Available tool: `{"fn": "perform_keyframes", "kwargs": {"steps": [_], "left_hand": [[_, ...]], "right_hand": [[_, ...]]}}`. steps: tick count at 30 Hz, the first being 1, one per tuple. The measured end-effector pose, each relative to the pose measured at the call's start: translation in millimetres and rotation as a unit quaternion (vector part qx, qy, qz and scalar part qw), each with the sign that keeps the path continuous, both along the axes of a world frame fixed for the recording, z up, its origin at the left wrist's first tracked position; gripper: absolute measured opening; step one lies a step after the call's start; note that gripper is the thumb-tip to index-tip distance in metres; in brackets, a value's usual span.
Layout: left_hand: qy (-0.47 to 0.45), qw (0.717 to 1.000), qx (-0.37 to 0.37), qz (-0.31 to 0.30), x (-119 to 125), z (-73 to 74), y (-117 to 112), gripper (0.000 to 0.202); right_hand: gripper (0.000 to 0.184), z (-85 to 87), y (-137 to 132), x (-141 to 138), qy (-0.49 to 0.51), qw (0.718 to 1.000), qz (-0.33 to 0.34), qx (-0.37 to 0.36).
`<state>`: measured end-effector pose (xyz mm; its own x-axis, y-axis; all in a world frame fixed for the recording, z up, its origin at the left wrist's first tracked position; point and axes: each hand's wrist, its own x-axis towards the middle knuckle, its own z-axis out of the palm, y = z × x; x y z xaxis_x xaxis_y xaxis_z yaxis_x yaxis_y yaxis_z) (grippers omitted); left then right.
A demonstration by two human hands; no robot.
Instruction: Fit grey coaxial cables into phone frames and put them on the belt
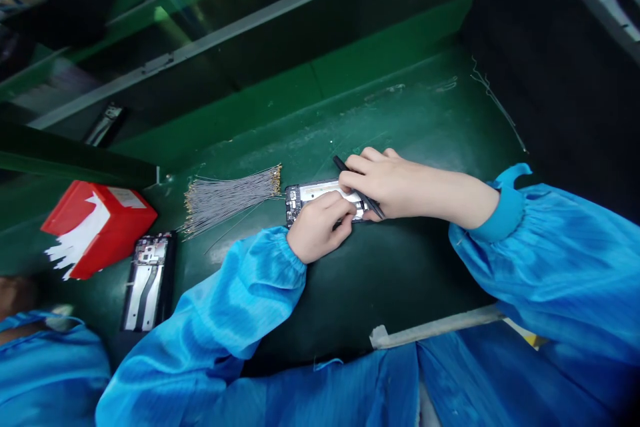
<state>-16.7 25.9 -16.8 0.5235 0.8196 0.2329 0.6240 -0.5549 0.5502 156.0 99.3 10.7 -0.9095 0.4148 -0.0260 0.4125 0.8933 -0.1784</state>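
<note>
An opened phone lies lengthwise on the green bench, its silvery inside and dark frame showing between my hands. My left hand rests over its near edge with curled fingers pressed together; whatever they pinch is hidden. On the phone's right end, my right hand is closed round a slim black stick-like tool, which slants across beneath the fingers. Left of the phone lies a bundle of thin grey cables with gold-coloured ends, close to the phone's left end.
A red bin holding white paper strips stands at the left. Beside it lies another opened phone. A co-worker's blue sleeve is at the lower left. Loose cables lie near a black box at the right.
</note>
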Motion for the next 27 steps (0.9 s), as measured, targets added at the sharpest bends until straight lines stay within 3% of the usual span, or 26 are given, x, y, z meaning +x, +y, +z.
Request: {"fn": "perform_keyframes", "kwargs": {"steps": [15, 20, 22, 24, 27], "left_hand": [[-0.007, 0.997, -0.006, -0.073, -4, -1.4, 1, 0.016], [-0.001, 0.998, 0.024, -0.064, -8, 8.8, -1, 0.014], [0.021, 0.999, 0.05, -0.008, -24, 18.2, -7, 0.013], [0.071, 0.988, 0.082, 0.106, -54, 26.3, -18, 0.015], [0.181, 0.927, 0.084, 0.316, -113, 30.5, -48, 0.029]], "right_hand": [[0.03, 10.2, -8, -9, -0.062, 0.99, -0.09, -0.084], [0.028, -7.1, -7, 5, 0.052, 0.987, -0.092, -0.125], [0.027, -15.3, -10, 13, 0.105, 0.981, -0.09, -0.134], [0.032, -19.7, -18, 17, 0.12, 0.984, -0.081, -0.102], [0.041, -18.2, -31, 19, 0.098, 0.994, -0.029, -0.045]]}}
